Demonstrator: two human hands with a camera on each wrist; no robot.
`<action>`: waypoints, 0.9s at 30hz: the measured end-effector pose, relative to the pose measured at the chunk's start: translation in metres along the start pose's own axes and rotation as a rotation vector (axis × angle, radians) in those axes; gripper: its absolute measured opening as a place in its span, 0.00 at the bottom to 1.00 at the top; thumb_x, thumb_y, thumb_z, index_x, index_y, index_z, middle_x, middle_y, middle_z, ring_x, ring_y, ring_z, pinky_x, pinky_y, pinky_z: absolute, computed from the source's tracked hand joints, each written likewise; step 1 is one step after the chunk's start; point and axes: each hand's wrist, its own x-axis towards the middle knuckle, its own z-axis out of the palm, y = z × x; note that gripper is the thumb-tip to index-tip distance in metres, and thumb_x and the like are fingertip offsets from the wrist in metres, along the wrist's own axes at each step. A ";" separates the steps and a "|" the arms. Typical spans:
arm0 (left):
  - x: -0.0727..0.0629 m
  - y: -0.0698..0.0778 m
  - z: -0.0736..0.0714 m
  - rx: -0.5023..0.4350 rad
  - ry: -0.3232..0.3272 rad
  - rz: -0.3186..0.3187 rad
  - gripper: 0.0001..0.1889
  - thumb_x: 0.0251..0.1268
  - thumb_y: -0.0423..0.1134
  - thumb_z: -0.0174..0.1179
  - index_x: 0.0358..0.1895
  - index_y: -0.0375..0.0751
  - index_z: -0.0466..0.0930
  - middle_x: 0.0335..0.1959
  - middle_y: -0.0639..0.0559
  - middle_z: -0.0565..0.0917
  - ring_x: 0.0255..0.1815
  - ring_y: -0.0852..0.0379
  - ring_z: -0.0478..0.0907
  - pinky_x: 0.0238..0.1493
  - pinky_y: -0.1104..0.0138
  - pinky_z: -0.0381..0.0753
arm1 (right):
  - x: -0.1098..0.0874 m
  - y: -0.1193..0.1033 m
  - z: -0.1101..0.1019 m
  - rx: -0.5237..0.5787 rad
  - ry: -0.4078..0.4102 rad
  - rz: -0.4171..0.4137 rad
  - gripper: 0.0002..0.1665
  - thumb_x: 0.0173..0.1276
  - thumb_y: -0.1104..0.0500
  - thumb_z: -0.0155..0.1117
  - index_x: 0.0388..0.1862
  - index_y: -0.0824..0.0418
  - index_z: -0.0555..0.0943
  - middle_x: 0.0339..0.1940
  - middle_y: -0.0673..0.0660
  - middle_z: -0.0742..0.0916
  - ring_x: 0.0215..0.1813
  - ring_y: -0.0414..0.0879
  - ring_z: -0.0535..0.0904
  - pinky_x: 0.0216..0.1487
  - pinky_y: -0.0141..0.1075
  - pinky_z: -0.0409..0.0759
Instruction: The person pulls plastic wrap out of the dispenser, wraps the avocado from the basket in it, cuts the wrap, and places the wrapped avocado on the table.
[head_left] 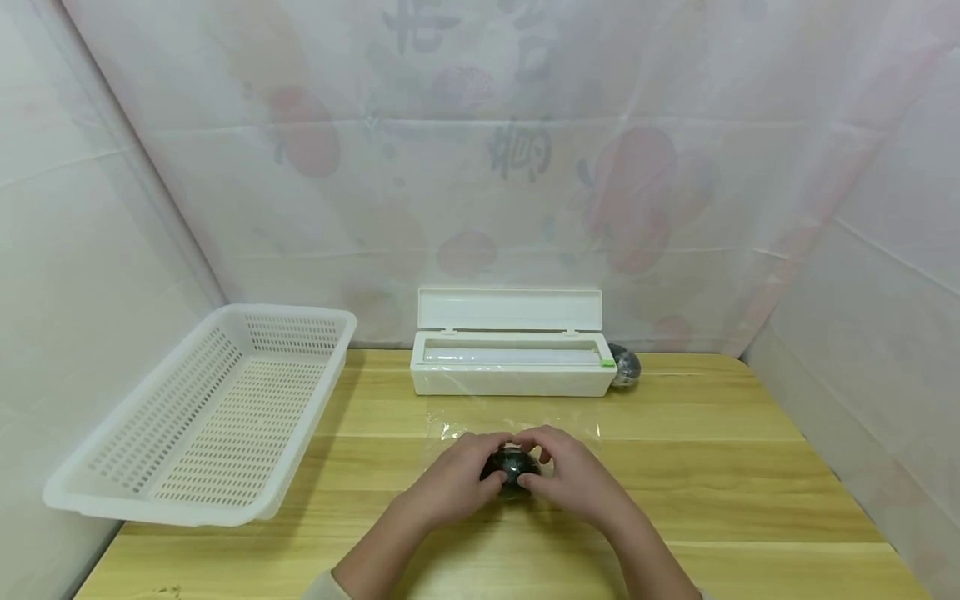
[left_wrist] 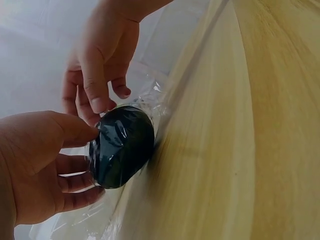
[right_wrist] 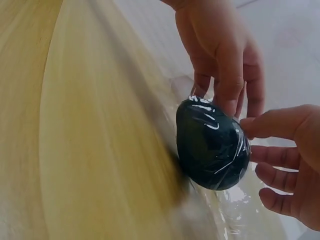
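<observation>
A dark, rounded object [head_left: 512, 473], blackish green and egg-like in the wrist views, sits on the table with shiny cling film [head_left: 447, 432] stretched over it. Whether it is a fruit or a vegetable cannot be told. My left hand [head_left: 462, 477] holds its left side, thumb in front and fingers behind. From the right, my right hand [head_left: 573, 477] grips it the same way, the two hands' fingertips close together at the far side. In the left wrist view the film clings in creases over the dark object [left_wrist: 122, 147]. The film sheet runs back toward a white dispenser box [head_left: 513, 382].
The dispenser's lid [head_left: 510, 310] stands raised, a film roll inside and a green piece at its right end. Behind that end sits another dark wrapped object [head_left: 626, 367], partly hidden. A white perforated basket [head_left: 300, 446] stands at the left of the wooden table [head_left: 750, 492].
</observation>
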 end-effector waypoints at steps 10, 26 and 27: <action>-0.003 0.006 -0.020 -0.120 0.134 -0.123 0.20 0.68 0.38 0.58 0.63 0.48 0.76 0.59 0.53 0.79 0.57 0.53 0.76 0.53 0.58 0.79 | 0.002 0.001 0.001 -0.074 0.034 -0.008 0.10 0.63 0.58 0.71 0.44 0.50 0.84 0.45 0.42 0.83 0.43 0.41 0.76 0.44 0.39 0.79; 0.000 0.002 0.004 0.097 0.120 -0.012 0.23 0.55 0.40 0.73 0.56 0.50 0.81 0.51 0.57 0.79 0.54 0.57 0.74 0.55 0.60 0.79 | 0.004 0.005 0.007 -0.094 0.069 0.034 0.13 0.69 0.57 0.65 0.52 0.48 0.84 0.48 0.40 0.82 0.42 0.37 0.76 0.42 0.34 0.79; 0.000 0.002 0.005 0.096 0.121 -0.009 0.22 0.56 0.40 0.72 0.56 0.49 0.81 0.51 0.57 0.79 0.55 0.56 0.73 0.56 0.60 0.79 | 0.004 0.005 0.007 -0.097 0.079 0.032 0.13 0.69 0.57 0.65 0.52 0.48 0.84 0.49 0.40 0.83 0.42 0.37 0.77 0.42 0.34 0.79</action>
